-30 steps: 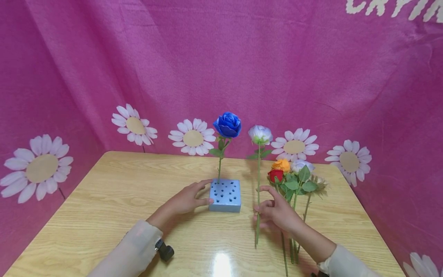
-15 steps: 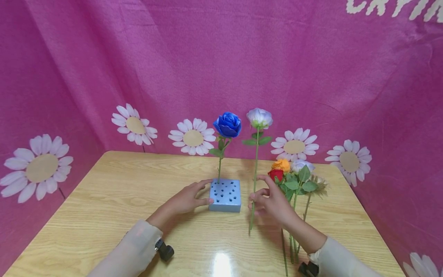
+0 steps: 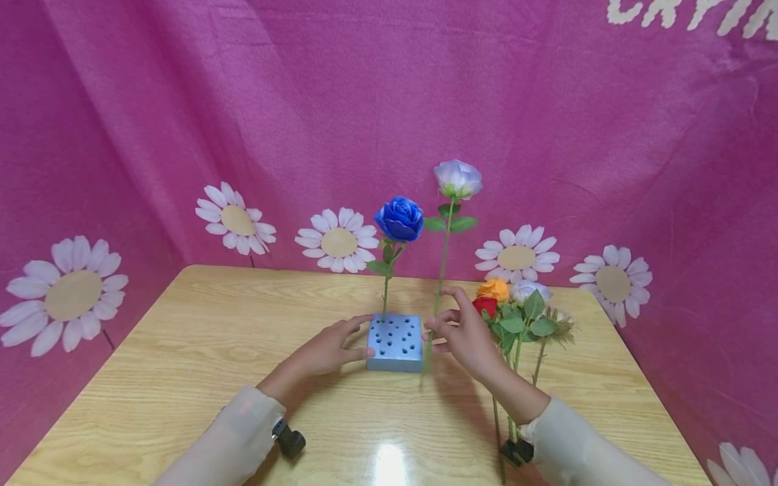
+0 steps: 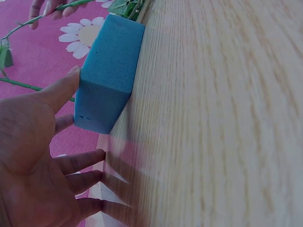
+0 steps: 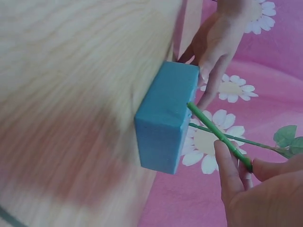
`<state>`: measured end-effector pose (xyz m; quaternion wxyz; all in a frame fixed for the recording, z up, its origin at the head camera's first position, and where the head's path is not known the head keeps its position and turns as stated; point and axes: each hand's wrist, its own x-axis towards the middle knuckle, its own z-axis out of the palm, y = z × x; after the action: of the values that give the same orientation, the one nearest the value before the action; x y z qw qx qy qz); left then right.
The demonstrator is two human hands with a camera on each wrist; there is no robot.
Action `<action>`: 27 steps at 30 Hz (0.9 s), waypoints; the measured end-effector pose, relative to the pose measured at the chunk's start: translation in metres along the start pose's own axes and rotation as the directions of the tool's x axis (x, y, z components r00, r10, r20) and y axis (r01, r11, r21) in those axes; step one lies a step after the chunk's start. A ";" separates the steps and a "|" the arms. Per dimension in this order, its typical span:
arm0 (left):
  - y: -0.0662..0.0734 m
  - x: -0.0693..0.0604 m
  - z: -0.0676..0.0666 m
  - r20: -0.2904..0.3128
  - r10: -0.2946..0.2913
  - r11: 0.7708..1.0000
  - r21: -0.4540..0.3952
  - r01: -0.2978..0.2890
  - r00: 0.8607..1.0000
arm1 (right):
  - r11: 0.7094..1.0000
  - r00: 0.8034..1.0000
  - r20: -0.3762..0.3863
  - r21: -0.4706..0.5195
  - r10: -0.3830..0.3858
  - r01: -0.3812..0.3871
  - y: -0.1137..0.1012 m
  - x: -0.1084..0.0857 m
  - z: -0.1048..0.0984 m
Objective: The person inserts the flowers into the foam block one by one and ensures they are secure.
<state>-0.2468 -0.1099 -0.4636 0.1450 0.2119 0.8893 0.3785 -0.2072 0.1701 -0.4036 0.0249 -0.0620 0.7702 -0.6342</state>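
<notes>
My left hand (image 3: pixel 325 347) rests at the left side of a light-blue foam block (image 3: pixel 395 363) with several holes in its top. Its thumb and index finger touch the block's edges; the other fingers stretch out straight beside it in the left wrist view. A blue rose (image 3: pixel 399 219) stands upright in a hole near the back left. My right hand (image 3: pixel 471 344) pinches the green stem (image 5: pixel 220 135) of a pale lavender flower (image 3: pixel 458 179) between thumb and fingers. That stem leans slightly, its lower end close to the block's right side.
On the table's right lie an orange rose (image 3: pixel 493 289), a red rose (image 3: pixel 484 307), another pale lavender flower (image 3: pixel 530 291) and a beige bloom (image 3: pixel 559 325), their stems partly behind my right forearm. A pink curtain (image 3: pixel 340 101) with printed daisies hangs behind the wooden table (image 3: pixel 243 317).
My right hand has moved up and left, lifting the pale lavender flower off to beside the block. The left hand, the block and the blue rose have stayed put.
</notes>
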 end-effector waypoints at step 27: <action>0.002 -0.002 -0.001 -0.004 -0.005 1.000 0.006 0.005 1.000 | 0.981 0.971 -0.164 -0.114 -0.173 0.156 -0.005 0.047 0.037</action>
<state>-0.2450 -0.1099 -0.4615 0.1436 0.2096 0.8912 0.3758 -0.2488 0.1271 -0.4042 -0.0979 -0.0716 0.7927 -0.5975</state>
